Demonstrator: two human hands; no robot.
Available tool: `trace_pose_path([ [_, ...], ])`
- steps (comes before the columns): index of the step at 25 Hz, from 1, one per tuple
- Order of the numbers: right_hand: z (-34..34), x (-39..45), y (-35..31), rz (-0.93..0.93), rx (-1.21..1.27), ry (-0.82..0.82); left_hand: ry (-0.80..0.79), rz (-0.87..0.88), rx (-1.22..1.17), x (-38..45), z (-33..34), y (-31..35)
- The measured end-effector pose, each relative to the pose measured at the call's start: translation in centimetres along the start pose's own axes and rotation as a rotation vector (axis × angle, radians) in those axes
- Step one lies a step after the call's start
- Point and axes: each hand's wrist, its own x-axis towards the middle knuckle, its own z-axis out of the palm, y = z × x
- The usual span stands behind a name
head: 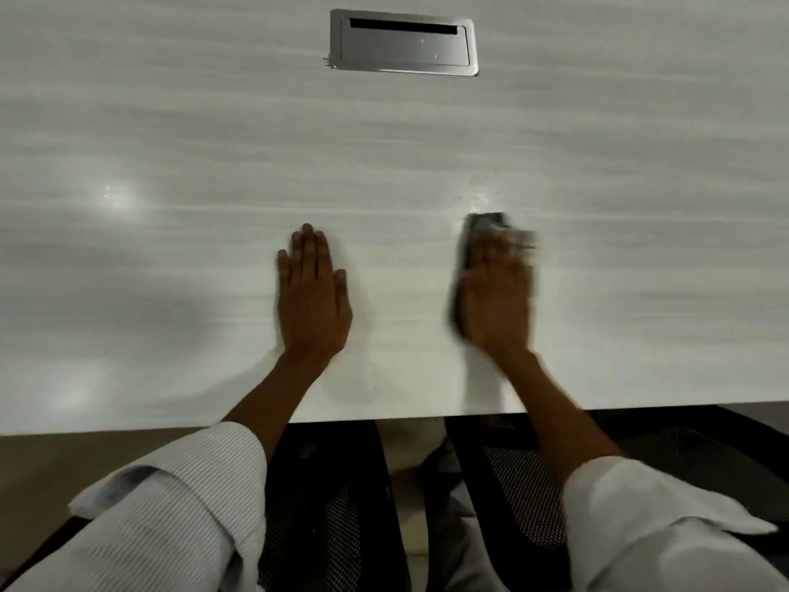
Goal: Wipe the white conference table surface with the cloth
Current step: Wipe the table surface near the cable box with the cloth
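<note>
We press our right hand (495, 292) flat on the dark cloth (463, 267) so it rubs the white bench (213, 164), near its front edge. Our left hand (311, 292), fingers straight, leans beside the cloth to steady us.

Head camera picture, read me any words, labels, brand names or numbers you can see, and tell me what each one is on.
None: no text can be read anywhere in this view.
Metal cable hatch set in the white table: plain, no marking shows.
Dark cloth under the right hand: blurred, no label can be made out.
Left hand and striped sleeve: no print.
</note>
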Motion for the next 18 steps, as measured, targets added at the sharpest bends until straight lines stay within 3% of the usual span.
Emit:
trace_pose_path([
  [3,-1.9,0.6,11.0,0.438,0.058,0.046,-0.032,0.046,0.032,0.1,1.5,4.0],
  [4,-2.1,1.0,10.9,0.539,0.1,0.052,-0.035,0.039,0.034,0.1,2.0,5.1],
  [5,-1.8,0.8,9.1,0.513,0.094,0.077,-0.038,0.03,0.033,0.0,2.5,6.3],
  [6,-1.6,-0.3,6.2,0.386,0.087,0.082,-0.038,0.018,0.035,-0.1,2.8,7.4],
  [8,-2.0,-5.4,1.0,-0.068,0.111,-0.089,-0.032,0.004,0.026,0.0,3.0,9.7],
  [9,-2.5,-7.8,0.8,-0.242,0.134,-0.164,-0.03,0.006,0.009,0.3,3.2,10.8],
  [11,-2.5,-8.7,6.8,-0.331,0.158,-0.154,-0.03,0.016,-0.017,0.5,3.8,13.6],
  [15,-2.9,-3.6,23.6,0.138,0.017,-0.068,-0.07,0.073,-0.024,-1.0,6.3,19.3],
  [18,-2.6,2.6,25.2,0.386,0.071,-0.001,-0.063,0.083,0.025,-1.7,7.1,20.2],
])
